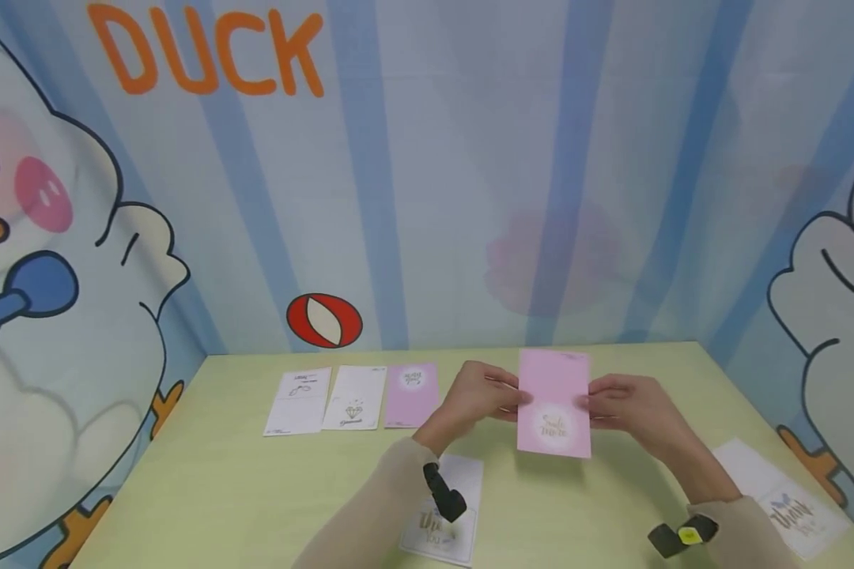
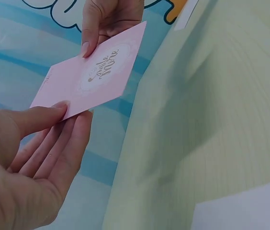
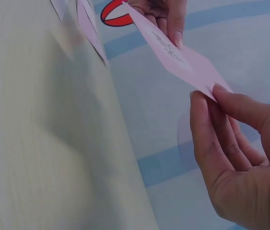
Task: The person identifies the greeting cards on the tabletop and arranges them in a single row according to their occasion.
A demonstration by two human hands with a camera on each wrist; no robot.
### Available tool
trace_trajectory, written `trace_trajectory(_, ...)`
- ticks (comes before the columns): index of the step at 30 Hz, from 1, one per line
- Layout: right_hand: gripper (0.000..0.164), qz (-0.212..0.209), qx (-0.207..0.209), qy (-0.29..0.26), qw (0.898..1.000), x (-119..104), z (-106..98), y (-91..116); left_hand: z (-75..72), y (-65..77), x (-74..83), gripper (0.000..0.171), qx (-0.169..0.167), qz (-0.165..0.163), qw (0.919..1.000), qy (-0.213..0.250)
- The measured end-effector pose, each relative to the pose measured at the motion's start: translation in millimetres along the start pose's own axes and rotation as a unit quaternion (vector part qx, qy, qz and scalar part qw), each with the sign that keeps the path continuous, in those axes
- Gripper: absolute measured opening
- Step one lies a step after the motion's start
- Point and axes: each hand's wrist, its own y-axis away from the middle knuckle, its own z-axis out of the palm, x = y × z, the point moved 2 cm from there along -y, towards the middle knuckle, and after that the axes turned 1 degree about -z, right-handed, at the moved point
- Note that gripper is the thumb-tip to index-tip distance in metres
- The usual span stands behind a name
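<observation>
A pink card (image 1: 553, 379) with gold lettering in a white round patch is held up above the table, its printed side toward the head camera. My left hand (image 1: 478, 393) pinches its left edge between thumb and fingers. At the opposite edge my right hand (image 1: 629, 407) pinches it the same way, as the right wrist view shows with the thumb on top of the card (image 3: 192, 67) and fingers beneath. In the left wrist view, the card (image 2: 70, 86) spans both hands and casts a shadow on the table.
Along the table's (image 1: 206, 474) back left lie two white cards, one with a diamond print (image 1: 356, 391), the other further left (image 1: 299, 401), beside another pink card (image 1: 413, 403). A white thank-you card (image 1: 462, 482) lies partly under my left forearm; another (image 1: 790, 506) is at the right edge.
</observation>
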Motion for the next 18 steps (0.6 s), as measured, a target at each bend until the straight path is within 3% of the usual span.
trace_trajectory(6,0.029,0.017,-0.006,-0.052,0.998,-2,19,-16,-18.3,0.4,-9.3,0.019,0.052,-0.015,0.9985,0.007)
trace_trajectory(13,0.043,0.02,0.0,-0.039,0.999,-1,42,-32,-37.6,1.7,-20.7,0.022,0.093,-0.016,0.9956,0.0)
trace_trajectory(18,0.04,0.029,0.01,-0.047,0.998,-1,59,-50,-57.0,-1.3,-24.0,0.023,0.116,-0.023,0.9927,-0.025)
